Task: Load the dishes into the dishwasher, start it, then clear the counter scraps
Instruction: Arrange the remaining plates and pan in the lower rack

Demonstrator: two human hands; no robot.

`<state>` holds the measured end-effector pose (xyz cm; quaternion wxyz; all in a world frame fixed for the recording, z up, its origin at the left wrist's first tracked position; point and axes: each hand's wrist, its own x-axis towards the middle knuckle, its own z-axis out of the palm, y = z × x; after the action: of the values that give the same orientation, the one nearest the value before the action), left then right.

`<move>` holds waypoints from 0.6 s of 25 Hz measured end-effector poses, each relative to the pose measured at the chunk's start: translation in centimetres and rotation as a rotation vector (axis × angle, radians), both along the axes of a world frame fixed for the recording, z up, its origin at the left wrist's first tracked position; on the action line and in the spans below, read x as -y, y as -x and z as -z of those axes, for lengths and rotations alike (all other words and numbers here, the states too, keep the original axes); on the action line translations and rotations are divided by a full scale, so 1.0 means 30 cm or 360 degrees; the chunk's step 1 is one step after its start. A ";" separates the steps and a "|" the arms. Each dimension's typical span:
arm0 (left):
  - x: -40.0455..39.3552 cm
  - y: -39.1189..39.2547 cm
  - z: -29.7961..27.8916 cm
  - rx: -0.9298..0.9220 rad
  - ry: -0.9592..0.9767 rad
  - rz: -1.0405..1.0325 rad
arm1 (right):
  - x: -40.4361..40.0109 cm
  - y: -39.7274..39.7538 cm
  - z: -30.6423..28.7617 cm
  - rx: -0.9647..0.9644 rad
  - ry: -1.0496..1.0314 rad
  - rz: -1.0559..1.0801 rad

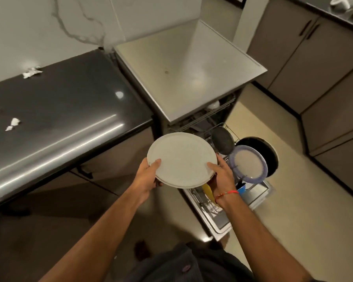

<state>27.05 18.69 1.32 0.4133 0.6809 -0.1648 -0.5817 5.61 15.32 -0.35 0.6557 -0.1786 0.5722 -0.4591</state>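
- A round, pale grey plate (181,159) is showing its flat, plain face to the camera, with a thin raised rim running all the way round.
- The left hand (149,176) is clamping the plate's lower left edge, thumb lying on the face; the right hand (222,176) is grasping the lower right edge the same way, a red thread bracelet (228,193) circling its wrist.
- The plate is hanging in the air above the near end of the pulled-out lower rack (208,202) of the dishwasher (192,78), touching nothing but the two hands.
- The rack is holding a blue-rimmed plate (250,164) standing on edge, a large black dish (267,151) upright just behind it, a dark speckled bowl (222,140) tilted further in, and something yellow (207,190) and something blue (242,189) lower down, both too hidden to name.
- The upper rack is peeking out under the dishwasher's top, with a white item (213,104) in it.
- The dark bench (69,110) to the left is carrying crumpled white scraps (31,72) near the wall and more (12,124) towards its left end; its front edge is lying well left of the plate.
- Open floor (293,200) is stretching to the right of the open door (222,226).
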 end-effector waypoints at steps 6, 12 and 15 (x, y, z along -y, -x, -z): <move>0.141 0.539 0.150 -0.0450 -0.0356 -0.0166 | 0.135 0.503 0.067 0.0021 -0.0225 -0.0247; 0.410 0.805 0.370 -0.0050 -0.0296 0.0211 | 0.440 0.757 0.198 -0.0559 -0.0092 -0.0427; 0.591 0.871 0.583 0.0055 -0.0173 0.0397 | 0.643 0.754 0.433 -0.1092 0.0134 -0.0561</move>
<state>0.91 0.95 -16.16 0.2975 0.6865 -0.2235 -0.6248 -17.00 -3.98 -13.34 0.4873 -0.4441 0.6994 -0.2760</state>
